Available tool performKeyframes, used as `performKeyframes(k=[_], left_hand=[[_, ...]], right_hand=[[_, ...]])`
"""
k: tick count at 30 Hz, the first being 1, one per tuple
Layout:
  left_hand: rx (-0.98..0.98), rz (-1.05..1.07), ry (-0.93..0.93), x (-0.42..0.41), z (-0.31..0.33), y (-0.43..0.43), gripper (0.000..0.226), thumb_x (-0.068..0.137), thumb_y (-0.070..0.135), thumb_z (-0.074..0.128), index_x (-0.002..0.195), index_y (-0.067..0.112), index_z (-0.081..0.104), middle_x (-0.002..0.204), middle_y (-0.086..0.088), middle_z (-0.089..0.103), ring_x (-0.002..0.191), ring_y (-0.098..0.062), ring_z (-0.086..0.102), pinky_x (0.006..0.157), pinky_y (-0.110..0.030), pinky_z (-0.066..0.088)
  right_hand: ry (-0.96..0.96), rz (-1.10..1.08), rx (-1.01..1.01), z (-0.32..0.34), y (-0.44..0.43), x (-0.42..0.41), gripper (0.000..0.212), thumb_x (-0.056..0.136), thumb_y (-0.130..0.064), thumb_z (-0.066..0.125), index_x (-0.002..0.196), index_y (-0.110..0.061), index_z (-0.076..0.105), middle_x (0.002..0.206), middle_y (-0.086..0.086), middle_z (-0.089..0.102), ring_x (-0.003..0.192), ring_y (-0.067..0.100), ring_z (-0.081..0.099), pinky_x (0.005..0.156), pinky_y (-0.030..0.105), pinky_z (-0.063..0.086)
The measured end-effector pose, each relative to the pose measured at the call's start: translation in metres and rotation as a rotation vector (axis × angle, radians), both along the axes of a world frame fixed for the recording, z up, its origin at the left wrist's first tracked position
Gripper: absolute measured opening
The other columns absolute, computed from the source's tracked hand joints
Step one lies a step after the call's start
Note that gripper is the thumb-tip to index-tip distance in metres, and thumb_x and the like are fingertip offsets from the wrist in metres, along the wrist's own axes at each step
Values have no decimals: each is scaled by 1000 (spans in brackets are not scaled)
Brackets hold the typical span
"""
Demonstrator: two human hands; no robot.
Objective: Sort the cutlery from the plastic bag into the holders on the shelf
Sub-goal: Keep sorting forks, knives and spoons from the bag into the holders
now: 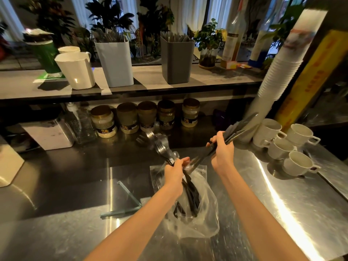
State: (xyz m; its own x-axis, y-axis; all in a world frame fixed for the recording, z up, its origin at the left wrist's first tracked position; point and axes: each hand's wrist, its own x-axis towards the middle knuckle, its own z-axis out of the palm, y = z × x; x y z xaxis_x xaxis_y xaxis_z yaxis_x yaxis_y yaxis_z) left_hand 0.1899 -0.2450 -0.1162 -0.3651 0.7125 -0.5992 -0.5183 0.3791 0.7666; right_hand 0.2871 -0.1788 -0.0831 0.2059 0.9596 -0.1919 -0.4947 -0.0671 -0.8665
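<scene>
Sorting looks midway; left hand (175,170) grips grey metal forks (161,147); right hand (223,152) grips dark long knives (239,129); crumpled clear plastic bag (208,215) holds more cutlery.

Plastic bag (203,219): clear. Cutlery (192,194) inside: black. Forks (162,147): silver. Knives (241,127): dark grey. Left holder (116,63): pale blue-grey. Right holder (177,61): charcoal grey. Jug (77,70): white. Tub (46,57): green. Cups (295,162): white. Long box (310,72): yellow, red lettering. Jars (128,117): black labels, yellow print. Counter (282,213): silver steel.
</scene>
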Motion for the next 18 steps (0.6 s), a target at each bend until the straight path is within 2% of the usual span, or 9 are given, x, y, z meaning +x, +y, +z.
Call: performKeyframes(k=[1,2,5,7,8,13,18], left_hand=[[-4,37,-10,-1,0,-1,32,96,23,49,120,2,52,100,9,61,102,-15,53,94,-35,44],[-9,74,-15,-1,2,0,33,95,22,51,121,2,53,93,16,55,100,-14,50,100,-37,40],[-5,161,-64,4,7,3,26,91,19,56,112,4,57,87,4,58,86,-15,55,89,-36,45],[-4,199,-132,13,18,3,11,89,18,59,95,10,54,90,-3,58,88,-20,57,91,-39,48],[11,218,-165,16,22,3,9,89,18,58,93,12,53,91,-4,58,90,-22,57,92,-41,49],[59,223,-193,22,31,5,21,88,18,59,104,12,47,94,-8,60,92,-27,61,88,-43,52],[8,137,-51,23,34,-1,22,93,21,51,109,9,43,101,-11,57,93,-25,57,84,-38,48]], right_hand=[[43,-14,9,2,3,3,9,97,-16,49,88,-17,47,68,-1,47,70,10,53,69,28,50],[90,-23,16,3,4,4,10,97,-16,49,88,-16,47,66,0,46,69,11,55,67,28,52],[219,-25,41,7,2,0,12,97,-16,51,85,-15,49,58,-2,46,55,11,50,55,25,50],[221,-14,52,7,-4,-6,9,94,-14,55,85,-15,52,59,-2,49,53,9,51,55,24,50],[197,1,60,7,-6,-8,8,93,-13,57,86,-16,54,60,-2,50,53,8,52,57,24,51],[129,82,87,8,-16,-18,11,91,-10,59,81,-16,56,56,-4,53,52,7,55,59,23,53],[169,128,13,5,-21,-24,14,92,-22,59,83,-15,50,54,-3,50,48,9,53,52,24,52]])
